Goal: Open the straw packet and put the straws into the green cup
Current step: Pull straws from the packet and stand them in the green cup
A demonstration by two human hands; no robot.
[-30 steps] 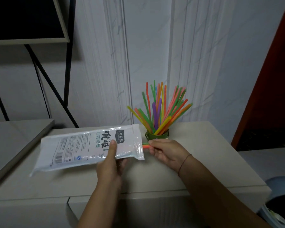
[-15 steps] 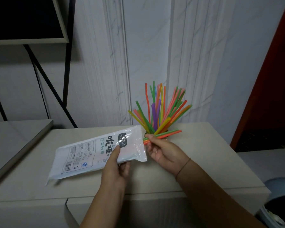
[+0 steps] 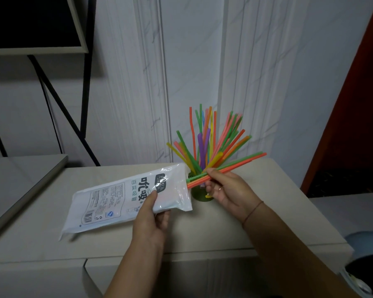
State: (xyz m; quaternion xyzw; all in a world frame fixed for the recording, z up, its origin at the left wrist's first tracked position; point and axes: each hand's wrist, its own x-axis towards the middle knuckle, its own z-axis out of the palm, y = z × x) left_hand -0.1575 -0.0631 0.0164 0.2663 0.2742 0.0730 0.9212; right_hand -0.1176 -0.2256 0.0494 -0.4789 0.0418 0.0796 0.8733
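Observation:
My left hand grips the white straw packet near its open right end; the packet's far end rests on the beige cabinet top. My right hand pinches a few straws, green and orange, that stick out of the packet's mouth and point up to the right. Just behind them stands the green cup, partly hidden by the packet and my fingers. Several coloured straws fan out of the cup.
A white panelled wall rises right behind the cup. A black metal frame under a dark board stands at the left, above a lower grey ledge. A red-brown door is at the right, and a pale blue round object sits low right.
My right hand has drawn a few straws far out of the packet, toward the upper right. The packet has tilted, with its open end raised and its far end lower on the cabinet.

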